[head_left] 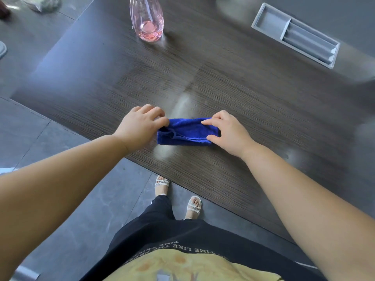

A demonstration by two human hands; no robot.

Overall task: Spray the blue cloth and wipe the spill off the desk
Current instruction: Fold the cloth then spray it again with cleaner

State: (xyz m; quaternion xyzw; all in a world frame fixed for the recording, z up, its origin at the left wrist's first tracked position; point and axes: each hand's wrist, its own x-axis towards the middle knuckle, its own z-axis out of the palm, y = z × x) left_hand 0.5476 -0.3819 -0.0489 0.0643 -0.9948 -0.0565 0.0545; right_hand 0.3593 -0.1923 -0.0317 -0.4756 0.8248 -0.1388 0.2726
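Note:
A folded blue cloth point(187, 131) lies on the dark wood-grain desk point(233, 92) near its front edge. My left hand point(142, 124) pinches the cloth's left end with curled fingers. My right hand point(229, 131) pinches its right end between finger and thumb. A pale wet smear point(182, 104) shows on the desk just beyond the cloth. A clear pink spray bottle point(148, 19) with a little pink liquid stands at the far middle of the desk; its top is out of frame.
A grey recessed cable tray point(296, 35) sits in the desk at the far right. The desk's front edge runs diagonally, with grey tiled floor point(60, 149) to the left and my feet below it. Blurred objects lie at the top left.

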